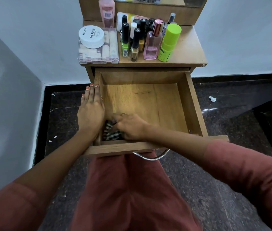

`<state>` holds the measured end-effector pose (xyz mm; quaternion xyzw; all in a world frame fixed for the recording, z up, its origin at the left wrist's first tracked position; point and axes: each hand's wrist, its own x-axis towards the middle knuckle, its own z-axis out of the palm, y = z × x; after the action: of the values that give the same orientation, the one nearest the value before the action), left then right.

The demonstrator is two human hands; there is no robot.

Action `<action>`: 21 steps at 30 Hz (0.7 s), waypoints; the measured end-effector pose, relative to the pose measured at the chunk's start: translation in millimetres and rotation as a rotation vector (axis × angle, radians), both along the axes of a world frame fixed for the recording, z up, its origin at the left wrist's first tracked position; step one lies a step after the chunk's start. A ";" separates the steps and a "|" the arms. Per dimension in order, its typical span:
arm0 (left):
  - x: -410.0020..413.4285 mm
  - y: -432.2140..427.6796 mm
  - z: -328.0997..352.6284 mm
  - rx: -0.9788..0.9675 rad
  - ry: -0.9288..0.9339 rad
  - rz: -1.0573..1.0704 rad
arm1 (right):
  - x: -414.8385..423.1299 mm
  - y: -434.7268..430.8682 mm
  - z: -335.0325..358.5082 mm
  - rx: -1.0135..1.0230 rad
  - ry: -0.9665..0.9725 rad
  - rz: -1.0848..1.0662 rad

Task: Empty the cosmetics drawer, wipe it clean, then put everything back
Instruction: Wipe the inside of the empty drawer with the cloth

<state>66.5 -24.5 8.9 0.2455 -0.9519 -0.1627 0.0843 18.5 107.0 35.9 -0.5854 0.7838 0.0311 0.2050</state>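
- The drawer (192,104) is pulled open: light wood, with a faint scratch on its floor.
- Right hand (130,126) has its fingers curled around a black-and-white checked cloth (112,133), bunched in the drawer's near-left corner.
- Left hand (91,112) lies flat on the left wall, fingers straight.
- Cosmetics (148,39) are all crowded on the tabletop above.

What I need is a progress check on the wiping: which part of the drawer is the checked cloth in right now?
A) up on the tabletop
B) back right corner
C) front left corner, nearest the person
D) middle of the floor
C: the right hand holds the checked cloth down in the front left corner of the drawer, next to the left hand resting flat on the left wall.
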 end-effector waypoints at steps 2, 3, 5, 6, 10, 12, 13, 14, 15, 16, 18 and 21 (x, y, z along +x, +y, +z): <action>1.0 0.2 0.0 -0.007 0.000 -0.004 | 5.5 -11.7 -0.8 0.003 0.007 0.027; 1.2 0.2 0.0 -0.009 0.002 -0.008 | 5.9 -14.7 0.1 0.016 0.005 0.025; 1.5 0.0 -0.2 -0.007 0.002 -0.008 | 5.1 -15.3 1.9 0.035 0.008 0.030; 1.3 -0.3 -0.4 -0.008 0.000 -0.006 | 4.6 -13.6 2.2 0.042 0.016 0.043; 1.1 -0.8 -0.7 -0.011 -0.001 -0.006 | -7.2 6.4 10.3 0.155 -0.075 0.020; 1.1 -0.9 -0.6 -0.012 0.003 -0.009 | -25.5 23.3 20.7 0.283 -0.263 -0.091; 1.2 -0.9 -0.6 -0.013 0.003 -0.011 | -38.1 34.7 25.0 0.347 -0.388 -0.175; 1.3 -1.0 -0.6 -0.014 0.003 -0.013 | -51.0 47.3 27.6 0.411 -0.493 -0.260; 1.2 -1.0 -0.6 -0.014 0.003 -0.015 | -61.0 59.6 30.3 0.474 -0.568 -0.333; 1.4 -0.7 -0.8 -0.012 0.004 -0.015 | -67.1 70.6 31.3 0.531 -0.611 -0.392; 1.7 -0.6 -1.0 -0.009 0.011 -0.013 | -68.5 85.5 28.4 0.563 -0.684 -0.491; 2.0 0.3 -0.8 -0.005 0.024 -0.009 | -52.3 88.2 24.5 0.472 -0.801 -0.564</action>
<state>68.5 -24.2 8.1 0.2391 -0.9523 -0.1636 0.0954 -33.8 195.1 60.4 -0.2564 0.7426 -0.0755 0.6141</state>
